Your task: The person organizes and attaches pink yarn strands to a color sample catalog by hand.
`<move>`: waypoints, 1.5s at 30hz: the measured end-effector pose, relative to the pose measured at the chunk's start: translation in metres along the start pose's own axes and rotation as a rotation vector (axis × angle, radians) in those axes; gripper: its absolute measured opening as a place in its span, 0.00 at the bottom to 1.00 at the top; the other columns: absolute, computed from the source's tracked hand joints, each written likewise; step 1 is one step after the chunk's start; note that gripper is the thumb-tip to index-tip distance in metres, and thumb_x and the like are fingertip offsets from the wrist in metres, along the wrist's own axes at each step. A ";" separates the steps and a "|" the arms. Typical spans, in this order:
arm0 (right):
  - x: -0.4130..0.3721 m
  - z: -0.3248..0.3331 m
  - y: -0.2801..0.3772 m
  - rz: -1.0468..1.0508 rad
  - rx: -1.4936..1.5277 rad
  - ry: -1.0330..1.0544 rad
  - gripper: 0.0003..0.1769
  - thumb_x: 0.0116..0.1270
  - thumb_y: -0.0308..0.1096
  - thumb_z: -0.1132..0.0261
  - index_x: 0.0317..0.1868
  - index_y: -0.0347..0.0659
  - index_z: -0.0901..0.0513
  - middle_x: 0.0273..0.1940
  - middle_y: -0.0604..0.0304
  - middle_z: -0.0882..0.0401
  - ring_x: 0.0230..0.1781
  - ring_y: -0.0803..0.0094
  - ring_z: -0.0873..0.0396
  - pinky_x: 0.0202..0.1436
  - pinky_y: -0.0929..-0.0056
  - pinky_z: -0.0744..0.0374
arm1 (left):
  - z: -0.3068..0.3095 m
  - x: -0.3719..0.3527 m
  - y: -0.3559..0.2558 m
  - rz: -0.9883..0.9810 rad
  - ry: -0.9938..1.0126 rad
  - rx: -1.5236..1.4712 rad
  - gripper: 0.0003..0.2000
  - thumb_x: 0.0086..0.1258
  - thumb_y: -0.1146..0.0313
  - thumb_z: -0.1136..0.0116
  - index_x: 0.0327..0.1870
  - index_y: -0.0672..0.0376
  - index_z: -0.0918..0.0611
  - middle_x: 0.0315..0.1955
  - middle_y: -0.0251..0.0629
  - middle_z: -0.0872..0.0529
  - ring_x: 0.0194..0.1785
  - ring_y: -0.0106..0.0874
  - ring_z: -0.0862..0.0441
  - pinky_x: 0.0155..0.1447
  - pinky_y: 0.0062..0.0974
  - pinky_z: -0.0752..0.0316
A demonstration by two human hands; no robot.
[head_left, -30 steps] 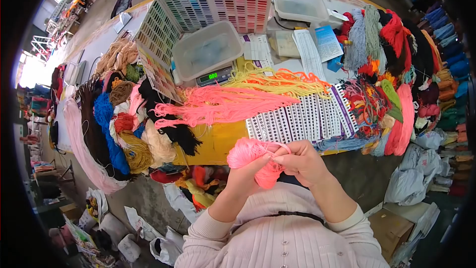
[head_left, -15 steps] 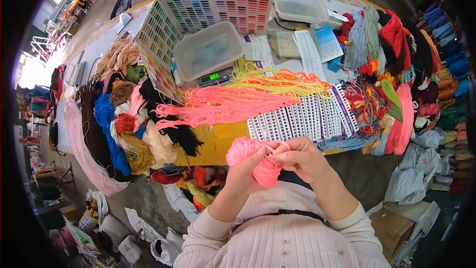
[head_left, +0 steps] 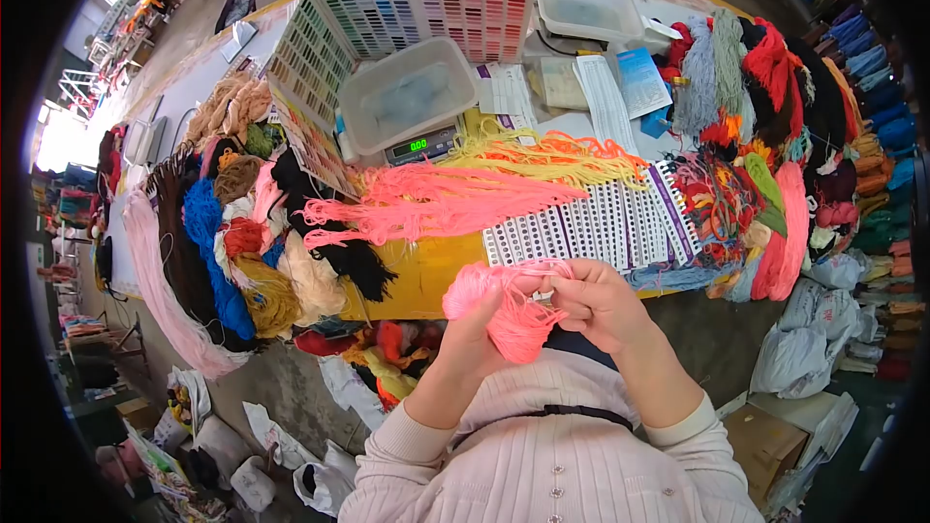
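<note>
A bundled skein of pink yarn (head_left: 513, 331) is held in front of my waist, just off the table's front edge. My left hand (head_left: 475, 334) is wrapped round its left side, with the thumb on top. Pinched at the skein's upper right, my right hand (head_left: 593, 305) grips several pink strands. Behind my hands, long pink strands (head_left: 436, 199) lie across the table, overlapping yellow and orange yarn (head_left: 542, 160). White cards with rows of holes (head_left: 591, 228) lie just beyond my right hand.
A digital scale (head_left: 418, 145) reading 0.00 carries a plastic tub (head_left: 412, 102). Behind it stands a folding colour chart (head_left: 426, 15). Heaps of coloured yarn (head_left: 203, 213) cover the left side, with more yarn (head_left: 751, 77) at the right. A cardboard box (head_left: 765, 441) sits on the floor.
My right hand has drawn slightly right and the strands at the skein's right side have loosened and spread. My left hand keeps its hold on the skein.
</note>
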State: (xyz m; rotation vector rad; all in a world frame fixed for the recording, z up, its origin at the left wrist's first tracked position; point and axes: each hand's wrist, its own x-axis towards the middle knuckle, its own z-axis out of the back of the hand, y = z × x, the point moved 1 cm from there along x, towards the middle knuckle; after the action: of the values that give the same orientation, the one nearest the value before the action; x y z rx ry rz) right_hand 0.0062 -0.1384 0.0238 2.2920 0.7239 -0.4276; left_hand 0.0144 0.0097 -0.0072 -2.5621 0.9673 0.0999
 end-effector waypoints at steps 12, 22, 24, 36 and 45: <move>-0.001 -0.011 -0.006 0.098 -0.320 -0.176 0.04 0.51 0.23 0.40 0.21 0.33 0.22 0.21 0.67 0.29 0.14 0.89 0.43 0.13 0.88 0.49 | -0.001 -0.001 0.003 0.010 0.082 0.096 0.25 0.66 0.53 0.65 0.54 0.68 0.35 0.58 0.45 0.40 0.59 0.37 0.39 0.60 0.37 0.44; -0.008 0.001 0.002 0.057 -0.019 -0.085 0.07 0.54 0.26 0.40 0.20 0.37 0.25 0.20 0.70 0.33 0.15 0.88 0.44 0.17 0.88 0.47 | 0.002 0.000 0.003 0.039 0.150 0.017 0.26 0.65 0.54 0.63 0.54 0.70 0.36 0.53 0.45 0.34 0.54 0.34 0.33 0.57 0.31 0.40; -0.009 0.002 0.001 0.040 0.029 -0.085 0.06 0.54 0.26 0.41 0.21 0.38 0.26 0.20 0.71 0.33 0.15 0.88 0.44 0.17 0.87 0.47 | 0.001 -0.001 0.004 0.032 0.116 0.008 0.26 0.65 0.54 0.62 0.54 0.70 0.37 0.53 0.45 0.34 0.54 0.34 0.33 0.58 0.31 0.40; 0.001 -0.015 -0.015 0.159 -0.356 -0.207 0.05 0.52 0.27 0.39 0.21 0.37 0.23 0.17 0.72 0.34 0.15 0.89 0.40 0.17 0.87 0.42 | 0.000 -0.003 0.004 0.042 0.095 0.151 0.29 0.66 0.52 0.67 0.59 0.70 0.45 0.54 0.48 0.35 0.56 0.35 0.35 0.59 0.33 0.43; 0.004 -0.016 -0.008 0.115 -0.210 -0.146 0.03 0.52 0.23 0.42 0.24 0.32 0.22 0.15 0.70 0.34 0.12 0.88 0.47 0.15 0.86 0.47 | 0.003 -0.004 -0.001 0.051 -0.059 -0.030 0.17 0.63 0.70 0.54 0.51 0.69 0.33 0.46 0.43 0.27 0.48 0.30 0.28 0.50 0.27 0.32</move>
State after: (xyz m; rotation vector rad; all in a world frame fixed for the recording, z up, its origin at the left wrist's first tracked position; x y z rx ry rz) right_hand 0.0060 -0.1209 0.0298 2.0691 0.5351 -0.4390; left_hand 0.0124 0.0136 -0.0090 -2.5470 1.0165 0.2051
